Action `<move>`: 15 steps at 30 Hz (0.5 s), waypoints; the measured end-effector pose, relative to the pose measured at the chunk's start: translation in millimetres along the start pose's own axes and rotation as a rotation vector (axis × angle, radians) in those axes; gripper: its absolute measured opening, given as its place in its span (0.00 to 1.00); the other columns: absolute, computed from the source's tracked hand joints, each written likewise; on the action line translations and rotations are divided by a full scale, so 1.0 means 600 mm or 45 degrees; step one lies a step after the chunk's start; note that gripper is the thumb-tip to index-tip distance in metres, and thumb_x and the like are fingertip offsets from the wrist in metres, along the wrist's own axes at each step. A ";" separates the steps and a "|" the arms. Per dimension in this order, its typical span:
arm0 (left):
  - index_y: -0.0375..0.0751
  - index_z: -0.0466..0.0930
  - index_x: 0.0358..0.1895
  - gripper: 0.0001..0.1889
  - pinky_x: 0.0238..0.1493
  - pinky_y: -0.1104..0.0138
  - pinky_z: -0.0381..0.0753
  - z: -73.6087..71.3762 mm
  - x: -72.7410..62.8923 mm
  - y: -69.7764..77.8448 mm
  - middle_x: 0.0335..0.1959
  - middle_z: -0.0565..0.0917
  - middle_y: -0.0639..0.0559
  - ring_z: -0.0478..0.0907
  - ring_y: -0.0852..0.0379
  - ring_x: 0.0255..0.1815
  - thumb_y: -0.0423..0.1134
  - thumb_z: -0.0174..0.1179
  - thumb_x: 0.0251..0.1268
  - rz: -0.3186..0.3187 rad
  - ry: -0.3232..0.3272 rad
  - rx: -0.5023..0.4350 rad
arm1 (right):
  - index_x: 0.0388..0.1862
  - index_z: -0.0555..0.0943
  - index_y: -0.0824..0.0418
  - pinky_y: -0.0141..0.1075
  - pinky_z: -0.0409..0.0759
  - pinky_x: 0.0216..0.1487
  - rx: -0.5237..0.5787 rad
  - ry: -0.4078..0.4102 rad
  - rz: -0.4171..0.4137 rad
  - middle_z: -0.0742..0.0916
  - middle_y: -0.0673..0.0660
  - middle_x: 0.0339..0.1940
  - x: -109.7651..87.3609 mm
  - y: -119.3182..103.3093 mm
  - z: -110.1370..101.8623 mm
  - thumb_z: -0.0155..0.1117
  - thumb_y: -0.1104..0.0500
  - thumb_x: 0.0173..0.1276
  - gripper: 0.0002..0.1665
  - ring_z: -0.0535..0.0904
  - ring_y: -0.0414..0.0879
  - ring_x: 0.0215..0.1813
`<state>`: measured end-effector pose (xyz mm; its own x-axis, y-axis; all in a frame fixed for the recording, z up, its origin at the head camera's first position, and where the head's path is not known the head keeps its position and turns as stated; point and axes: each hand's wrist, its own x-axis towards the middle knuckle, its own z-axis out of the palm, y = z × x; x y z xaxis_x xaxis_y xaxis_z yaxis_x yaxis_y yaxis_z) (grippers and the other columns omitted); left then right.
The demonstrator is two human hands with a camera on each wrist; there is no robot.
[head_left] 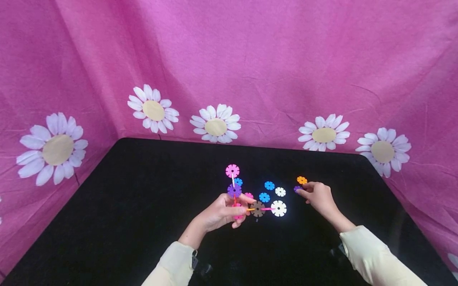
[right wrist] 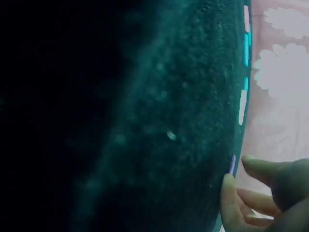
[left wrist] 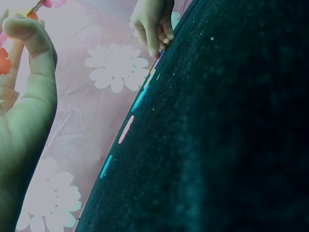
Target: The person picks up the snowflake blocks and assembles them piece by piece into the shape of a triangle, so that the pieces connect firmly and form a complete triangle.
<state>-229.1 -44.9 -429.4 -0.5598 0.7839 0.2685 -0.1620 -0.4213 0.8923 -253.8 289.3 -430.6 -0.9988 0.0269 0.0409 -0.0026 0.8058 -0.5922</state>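
Observation:
My left hand [head_left: 223, 212] grips a chain of linked, notched plastic discs at its pink corner disc [head_left: 237, 216]. From there one arm of the chain runs away through a purple disc [head_left: 234, 190] to a pink end disc [head_left: 232, 171]. The other arm runs right through a brown disc [head_left: 257, 209] to a white end disc [head_left: 278, 208]. Edge-on discs join these. At the right, my right hand [head_left: 321, 197] is down at a loose purple disc [right wrist: 232, 164] on the table. One fingertip touches that disc; another hovers just above it, with a gap.
Loose discs lie on the black table [head_left: 143, 206]: an orange one [head_left: 302, 180] beyond the right hand, a white one [head_left: 280, 192], blue ones [head_left: 269, 185] and a pink one [head_left: 248, 196] partly behind the left hand. Pink flowered cloth [head_left: 250, 71] hangs around the table's far edges.

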 end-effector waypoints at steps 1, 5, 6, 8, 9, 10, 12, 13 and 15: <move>0.56 0.82 0.53 0.14 0.30 0.79 0.77 0.000 0.000 0.000 0.31 0.83 0.61 0.78 0.69 0.25 0.36 0.56 0.70 0.000 0.000 0.001 | 0.45 0.82 0.75 0.29 0.80 0.27 -0.029 0.003 -0.025 0.87 0.70 0.35 0.002 -0.001 0.001 0.68 0.59 0.65 0.19 0.80 0.43 0.23; 0.57 0.82 0.53 0.14 0.30 0.79 0.77 -0.001 0.001 0.000 0.30 0.83 0.61 0.78 0.68 0.25 0.36 0.56 0.70 -0.001 0.006 0.004 | 0.42 0.82 0.74 0.39 0.85 0.35 -0.079 0.056 -0.110 0.86 0.69 0.37 0.004 -0.008 0.004 0.70 0.63 0.61 0.15 0.81 0.51 0.30; 0.57 0.82 0.53 0.14 0.30 0.79 0.77 -0.001 0.002 0.000 0.29 0.83 0.61 0.78 0.68 0.24 0.36 0.57 0.70 0.000 0.007 0.006 | 0.42 0.81 0.73 0.42 0.86 0.38 -0.079 0.074 -0.124 0.86 0.69 0.37 0.004 -0.010 0.005 0.71 0.64 0.61 0.14 0.81 0.53 0.32; 0.57 0.83 0.53 0.14 0.30 0.79 0.77 -0.002 0.002 -0.001 0.30 0.83 0.61 0.78 0.68 0.25 0.36 0.57 0.70 0.002 0.006 0.007 | 0.42 0.80 0.72 0.44 0.87 0.39 -0.054 0.095 -0.135 0.86 0.70 0.39 0.001 -0.011 0.006 0.71 0.65 0.60 0.14 0.83 0.53 0.34; 0.57 0.82 0.53 0.14 0.30 0.79 0.77 -0.003 0.002 -0.001 0.30 0.83 0.61 0.78 0.68 0.24 0.36 0.57 0.70 0.004 0.005 0.007 | 0.43 0.79 0.71 0.42 0.87 0.38 -0.036 0.099 -0.134 0.86 0.70 0.39 0.000 -0.011 0.006 0.70 0.66 0.60 0.14 0.84 0.53 0.33; 0.57 0.82 0.53 0.14 0.30 0.79 0.77 -0.003 0.002 -0.002 0.30 0.83 0.61 0.78 0.68 0.24 0.36 0.57 0.70 0.005 0.006 0.006 | 0.42 0.78 0.70 0.39 0.86 0.34 -0.016 0.103 -0.137 0.87 0.69 0.38 -0.002 -0.010 0.006 0.70 0.66 0.60 0.14 0.84 0.51 0.30; 0.56 0.82 0.53 0.14 0.30 0.79 0.77 -0.005 0.000 -0.003 0.31 0.84 0.61 0.78 0.68 0.25 0.36 0.56 0.70 0.006 0.007 0.000 | 0.43 0.78 0.70 0.31 0.83 0.28 0.025 0.106 -0.155 0.87 0.68 0.35 -0.005 -0.009 0.005 0.69 0.68 0.61 0.13 0.82 0.46 0.26; 0.56 0.82 0.53 0.14 0.30 0.79 0.77 -0.005 0.000 -0.003 0.32 0.84 0.61 0.78 0.68 0.25 0.36 0.56 0.70 0.005 0.009 -0.006 | 0.44 0.78 0.70 0.27 0.81 0.26 0.043 0.104 -0.166 0.87 0.68 0.34 -0.008 -0.009 0.005 0.68 0.68 0.62 0.13 0.82 0.44 0.25; 0.56 0.82 0.53 0.13 0.30 0.79 0.77 -0.006 -0.002 -0.005 0.33 0.84 0.61 0.78 0.68 0.25 0.36 0.57 0.70 -0.001 0.011 -0.017 | 0.47 0.81 0.69 0.23 0.78 0.26 0.069 0.117 -0.198 0.87 0.68 0.33 -0.013 -0.010 0.004 0.67 0.69 0.62 0.14 0.82 0.41 0.23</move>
<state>-230.8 -46.1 -433.4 -0.5665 0.7805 0.2645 -0.1736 -0.4268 0.8875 -245.9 282.7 -429.5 -0.9775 -0.0398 0.2070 -0.1617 0.7713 -0.6156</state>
